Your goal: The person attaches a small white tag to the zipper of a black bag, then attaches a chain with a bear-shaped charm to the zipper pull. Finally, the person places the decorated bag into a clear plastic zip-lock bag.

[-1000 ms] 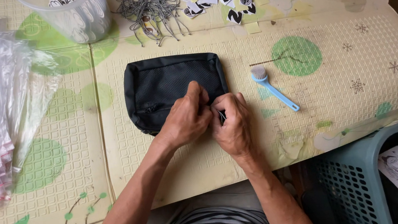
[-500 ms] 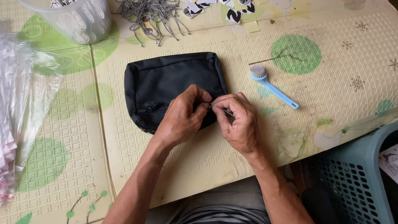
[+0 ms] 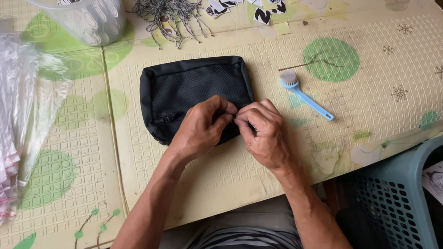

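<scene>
Black pouch (image 3: 195,91) looked soft, light, floppy. Left hand (image 3: 199,130) and right hand (image 3: 264,130) pinched closed at its zipper edge, likely the best hold.

Work surface: a table (image 3: 390,120) covered by a pale yellow embossed mat (image 3: 211,182) with green circles and leaf prints — evenly lit. Lower right — a teal plastic basket (image 3: 404,186) beside the table edge.
</scene>
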